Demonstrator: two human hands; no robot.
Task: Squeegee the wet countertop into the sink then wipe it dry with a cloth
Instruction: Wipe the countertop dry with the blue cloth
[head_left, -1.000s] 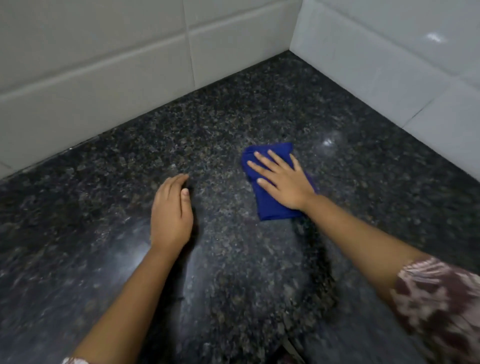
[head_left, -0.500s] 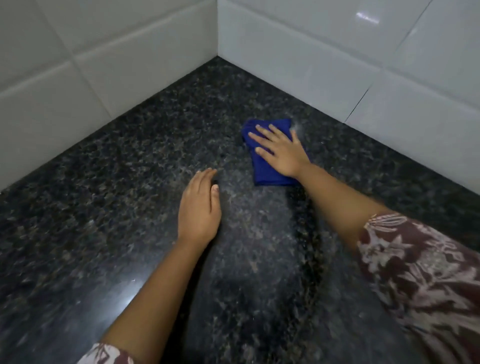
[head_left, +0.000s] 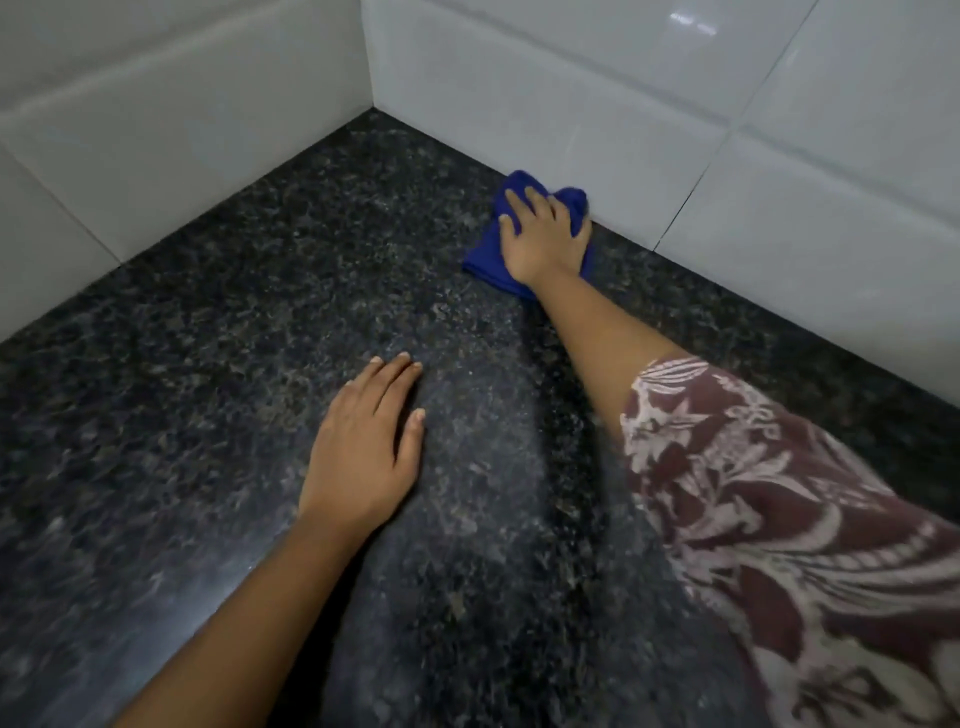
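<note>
A dark speckled granite countertop (head_left: 260, 322) fills the view. My right hand (head_left: 543, 239) presses a bunched blue cloth (head_left: 485, 254) onto the counter, right against the foot of the right-hand tiled wall. Its fingers curl over the cloth, which sticks out beyond the fingertips and to the left of the palm. Nearer to me, my left hand (head_left: 369, 447) lies flat on the granite with fingers together and holds nothing. Neither a sink nor a squeegee is in view.
White tiled walls (head_left: 649, 104) meet in a corner (head_left: 369, 104) at the back of the counter, left of the cloth. A patterned maroon sleeve (head_left: 769, 519) covers my right upper arm at the lower right.
My right hand has slid the blue cloth away from me and to the right, up to the wall, and the cloth has bunched. The view has swung toward the corner. My left hand stays flat.
</note>
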